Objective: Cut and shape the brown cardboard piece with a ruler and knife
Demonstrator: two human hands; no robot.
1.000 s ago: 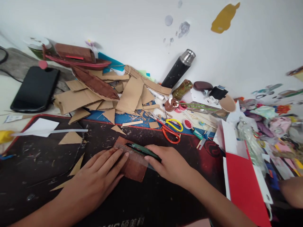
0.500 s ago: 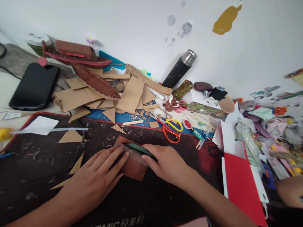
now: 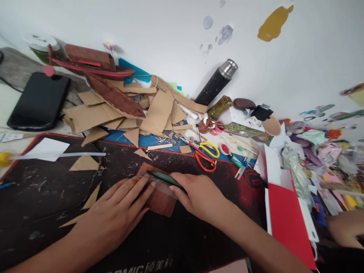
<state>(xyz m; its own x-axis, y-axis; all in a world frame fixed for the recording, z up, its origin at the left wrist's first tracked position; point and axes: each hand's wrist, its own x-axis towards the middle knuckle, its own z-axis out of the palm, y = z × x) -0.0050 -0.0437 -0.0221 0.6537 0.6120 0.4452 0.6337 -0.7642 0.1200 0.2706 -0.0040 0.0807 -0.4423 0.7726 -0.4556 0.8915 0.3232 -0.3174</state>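
Pressing down with the left hand (image 3: 113, 212), basically flat, fingers a bit spread, on a clear strip (image 3: 162, 188) lying across the brown piece (image 3: 162, 203). It isn't pinching anything. That brown piece sits on the black mat (image 3: 182, 242), pretty much mid-scene between the two hands. The right hand (image 3: 199, 195) comes in from the right, thumb and fingers closed around a slim green cutter (image 3: 165, 178), its front end right by the left fingertips, so I can't tell exactly what the tip touches.

Rest of the desk is a proper craft mess: triangular cardboard offcuts (image 3: 92, 197) to the left on the mat, scissors (image 3: 206, 161) with orange and yellow handles just beyond the hands, and a heap of cardboard (image 3: 157, 113) past the mat with a brown boat hull (image 3: 116, 98) on it. Far left there's a phone (image 3: 40, 102) and a roofed model boat (image 3: 88, 62); a black flask (image 3: 213, 87) leans at the wall. Red card (image 3: 288, 223) on the right, near someone's arm (image 3: 345, 227).
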